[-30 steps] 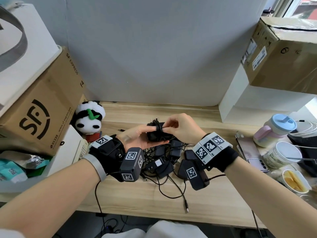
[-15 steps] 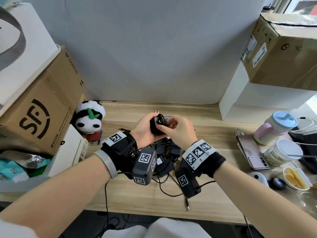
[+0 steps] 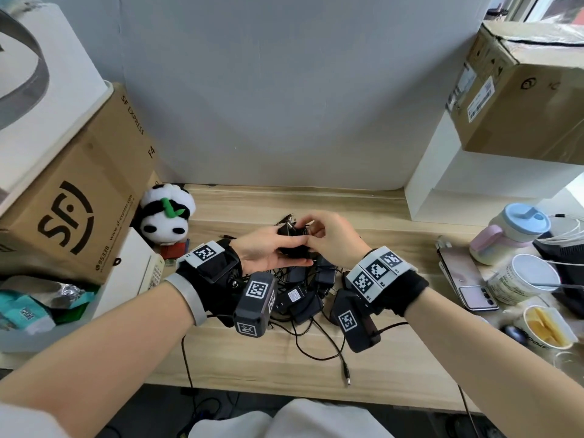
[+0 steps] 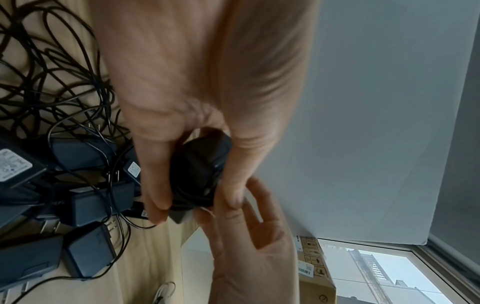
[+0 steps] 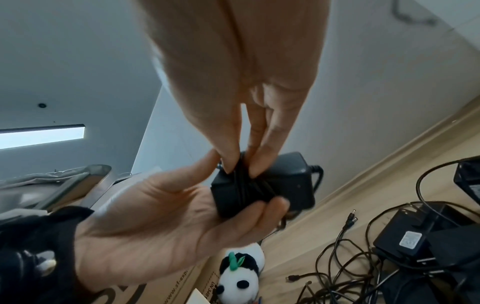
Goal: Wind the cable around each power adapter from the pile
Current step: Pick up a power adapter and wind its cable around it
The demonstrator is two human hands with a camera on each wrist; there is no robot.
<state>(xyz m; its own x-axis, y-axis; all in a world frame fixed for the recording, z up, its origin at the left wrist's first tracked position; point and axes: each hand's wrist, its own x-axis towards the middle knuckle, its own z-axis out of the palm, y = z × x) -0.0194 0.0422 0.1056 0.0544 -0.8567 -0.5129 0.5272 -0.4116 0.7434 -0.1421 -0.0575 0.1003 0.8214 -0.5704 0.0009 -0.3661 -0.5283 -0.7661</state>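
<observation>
- Power adapter [image 5: 262, 183], a black boxy brick of matte hard plastic with rounded corners, sits above the pile [image 3: 300, 295], held between both hands over the wooden desk [image 3: 363, 368].
- Left hand [image 3: 268, 251] cradles it from beneath, palm up, with its fingers curled up the far side and its thumb on the near side; this is a firm grip on the body.
- Right hand [image 3: 331, 238] pinches the thin cable [image 5: 245, 181] against the top face between thumb and fingertip, where several turns already cross the brick.
- Handling, as I judge it: the brick is rigid and fairly light, its smooth shell a little slippery, so hold it by the flat sides, clear of the metal prongs.
- Cable looks like springy rubber-coated wire; the turns will likely loosen unless the end is tucked or kept pressed.
- Other adapters on the desk lie tangled in loose cords, one barrel plug [image 3: 347, 376] trailing toward the near edge.
</observation>
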